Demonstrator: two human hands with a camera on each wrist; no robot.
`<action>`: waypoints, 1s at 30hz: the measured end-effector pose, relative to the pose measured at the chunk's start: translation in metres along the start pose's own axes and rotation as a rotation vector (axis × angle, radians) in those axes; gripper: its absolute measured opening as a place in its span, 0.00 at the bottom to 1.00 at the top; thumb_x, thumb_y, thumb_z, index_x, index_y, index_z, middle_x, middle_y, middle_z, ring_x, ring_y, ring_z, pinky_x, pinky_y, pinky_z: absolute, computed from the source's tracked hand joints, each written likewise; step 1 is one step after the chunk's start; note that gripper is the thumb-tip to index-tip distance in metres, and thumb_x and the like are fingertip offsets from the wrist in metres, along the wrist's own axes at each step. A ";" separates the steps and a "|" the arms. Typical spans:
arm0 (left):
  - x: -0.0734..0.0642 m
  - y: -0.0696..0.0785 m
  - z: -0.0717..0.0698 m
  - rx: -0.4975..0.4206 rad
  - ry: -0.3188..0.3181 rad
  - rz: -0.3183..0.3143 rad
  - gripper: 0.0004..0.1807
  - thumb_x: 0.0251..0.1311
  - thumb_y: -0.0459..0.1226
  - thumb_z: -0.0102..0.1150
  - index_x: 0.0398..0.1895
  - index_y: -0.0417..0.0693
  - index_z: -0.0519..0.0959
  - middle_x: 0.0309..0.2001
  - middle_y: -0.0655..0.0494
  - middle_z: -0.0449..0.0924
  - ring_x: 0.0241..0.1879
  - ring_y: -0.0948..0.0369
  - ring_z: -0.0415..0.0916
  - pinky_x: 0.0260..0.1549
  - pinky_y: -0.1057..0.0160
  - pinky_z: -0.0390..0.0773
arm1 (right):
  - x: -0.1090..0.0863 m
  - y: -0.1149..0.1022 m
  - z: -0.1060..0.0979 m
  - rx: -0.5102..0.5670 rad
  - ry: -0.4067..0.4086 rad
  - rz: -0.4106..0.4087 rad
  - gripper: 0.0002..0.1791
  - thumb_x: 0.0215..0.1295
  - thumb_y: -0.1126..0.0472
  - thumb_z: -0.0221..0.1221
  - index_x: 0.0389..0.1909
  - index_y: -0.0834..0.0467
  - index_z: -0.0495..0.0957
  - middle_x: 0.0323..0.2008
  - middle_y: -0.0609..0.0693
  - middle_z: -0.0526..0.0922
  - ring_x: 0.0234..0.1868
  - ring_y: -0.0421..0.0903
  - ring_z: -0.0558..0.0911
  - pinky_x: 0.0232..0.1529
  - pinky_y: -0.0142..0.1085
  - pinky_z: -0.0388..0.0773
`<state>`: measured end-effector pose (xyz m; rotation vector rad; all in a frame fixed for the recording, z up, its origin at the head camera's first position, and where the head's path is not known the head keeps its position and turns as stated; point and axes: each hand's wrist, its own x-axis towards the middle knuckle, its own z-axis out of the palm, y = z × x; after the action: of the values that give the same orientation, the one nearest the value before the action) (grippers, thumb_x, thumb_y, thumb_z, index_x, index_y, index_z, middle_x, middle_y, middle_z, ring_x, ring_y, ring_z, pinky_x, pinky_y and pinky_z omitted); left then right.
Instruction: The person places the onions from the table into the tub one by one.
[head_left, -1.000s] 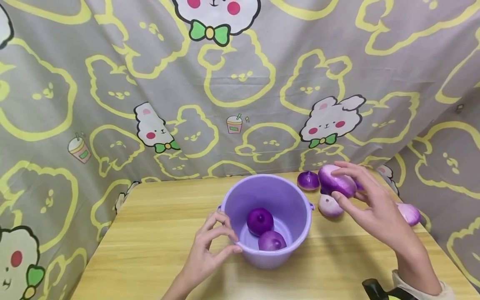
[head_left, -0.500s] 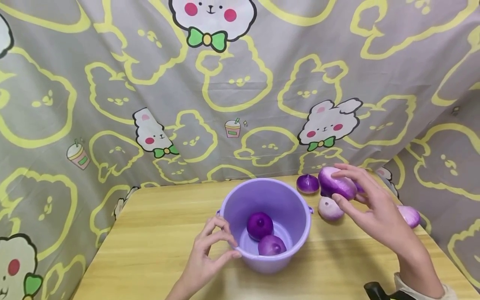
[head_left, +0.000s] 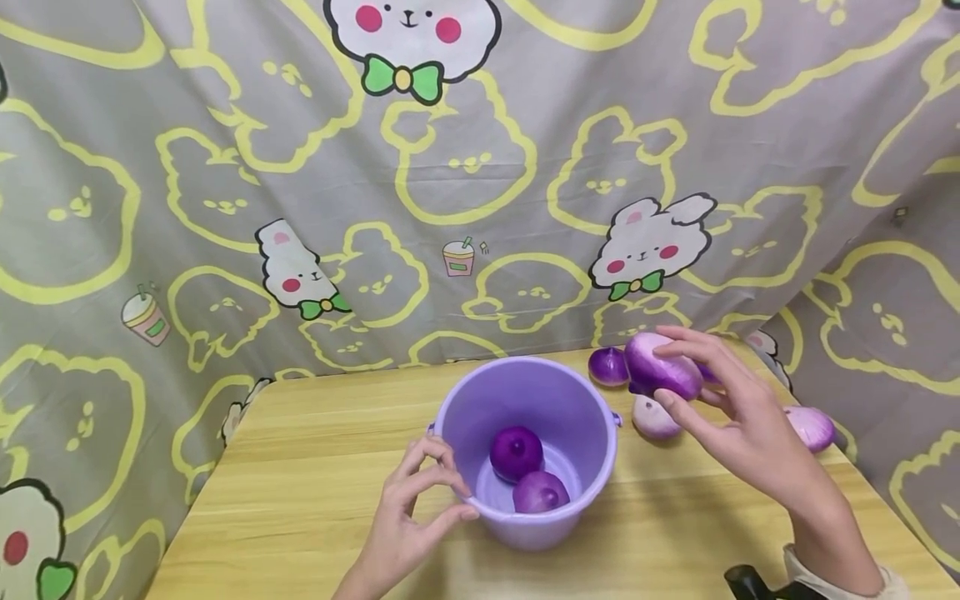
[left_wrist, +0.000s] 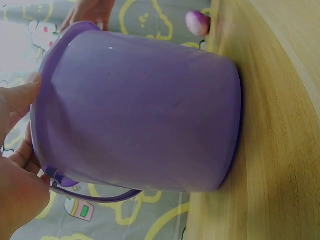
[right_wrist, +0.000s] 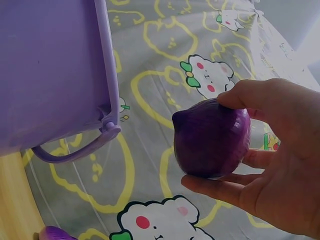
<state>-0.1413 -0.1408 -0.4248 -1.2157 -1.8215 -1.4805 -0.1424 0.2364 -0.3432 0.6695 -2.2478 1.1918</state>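
A purple bucket (head_left: 528, 533) stands upright on the table, its inside visible from above. My left hand (head_left: 412, 508) pinches the near left of its rim, the thumb (left_wrist: 22, 95) on the outer wall in the left wrist view. Two onions lie inside: a dark purple onion (head_left: 516, 454) and a lighter onion (head_left: 542, 492). To the right of the bucket, my right hand (head_left: 750, 425) holds a purple onion (right_wrist: 210, 140) between thumb and fingers, raised above the table. Below the held onion sits a pale onion (head_left: 656, 417), partly covered.
Another dark onion (head_left: 608, 367) lies at the back of the wooden table (head_left: 315, 467), and a pink-purple onion (head_left: 810, 427) near its right edge. A patterned curtain (head_left: 465, 200) hangs behind. A black object (head_left: 746, 581) shows at the bottom edge.
The head view has shifted slightly, so everything appears a little farther left and lower. Both hands, the bucket and the held onion keep nearly the same places relative to each other.
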 end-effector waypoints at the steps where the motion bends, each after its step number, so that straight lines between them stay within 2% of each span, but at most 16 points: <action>1: 0.000 0.000 0.000 -0.001 0.002 0.001 0.11 0.52 0.31 0.76 0.35 0.44 0.82 0.41 0.49 0.72 0.54 0.50 0.68 0.72 0.54 0.62 | 0.000 0.000 0.000 0.005 0.000 -0.007 0.33 0.56 0.80 0.68 0.63 0.57 0.76 0.70 0.51 0.71 0.70 0.43 0.71 0.55 0.24 0.77; 10: -0.001 0.000 0.000 -0.004 0.000 -0.001 0.11 0.53 0.31 0.76 0.35 0.44 0.82 0.41 0.49 0.72 0.54 0.50 0.67 0.72 0.55 0.63 | 0.001 -0.005 0.006 0.073 -0.010 -0.050 0.33 0.55 0.82 0.67 0.63 0.61 0.75 0.69 0.58 0.70 0.69 0.46 0.72 0.54 0.28 0.79; 17: -0.001 0.000 -0.001 -0.004 0.006 0.009 0.11 0.52 0.30 0.76 0.35 0.44 0.82 0.41 0.49 0.72 0.54 0.49 0.68 0.72 0.55 0.62 | 0.000 -0.010 0.010 0.107 -0.020 -0.005 0.33 0.55 0.83 0.66 0.62 0.60 0.76 0.70 0.55 0.70 0.69 0.47 0.72 0.53 0.31 0.81; 30: -0.006 -0.006 -0.003 0.010 0.005 -0.011 0.11 0.52 0.32 0.77 0.35 0.45 0.82 0.42 0.50 0.73 0.55 0.49 0.68 0.73 0.51 0.60 | 0.002 -0.011 0.021 0.130 -0.027 -0.090 0.33 0.53 0.82 0.68 0.62 0.62 0.75 0.70 0.58 0.70 0.70 0.52 0.71 0.54 0.31 0.81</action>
<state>-0.1441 -0.1454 -0.4314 -1.1976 -1.8331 -1.4780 -0.1414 0.2126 -0.3461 0.8320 -2.1518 1.2998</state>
